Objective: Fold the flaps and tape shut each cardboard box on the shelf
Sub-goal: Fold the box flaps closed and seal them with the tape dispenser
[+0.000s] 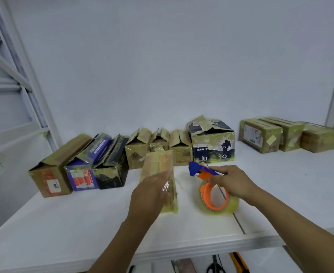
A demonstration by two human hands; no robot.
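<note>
My left hand (pixel 150 192) lies with straight fingers flat against the top of a narrow brown cardboard box (pixel 158 168) wrapped in yellowish tape, in the middle of the frame on the white shelf board (pixel 63 223). A crumpled scrap of clear tape (pixel 165 187) glints by the fingertips; with the blur I cannot tell whether it sticks to the hand or to the box.

My right hand (pixel 233 182) is curled around the handle of a blue and orange tape dispenser (pixel 199 170). Its roll of clear tape (pixel 215 201) hangs just right of the narrow box, low over the shelf.

Behind, a row of boxes with raised flaps runs from centre left toward the middle:
- a long brown box with an orange label (pixel 51 174)
- a purple box (pixel 83 174)
- a black box (pixel 113 168)
- three small brown boxes (pixel 136 152)
- a taller blue and white printed box (pixel 211 142)

At the right, three taped brown boxes (pixel 260 134) sit side by side.

Along the bottom edge, below the shelf, I see black scissors (pixel 214 267) and a yellow utility knife (pixel 239 262).
</note>
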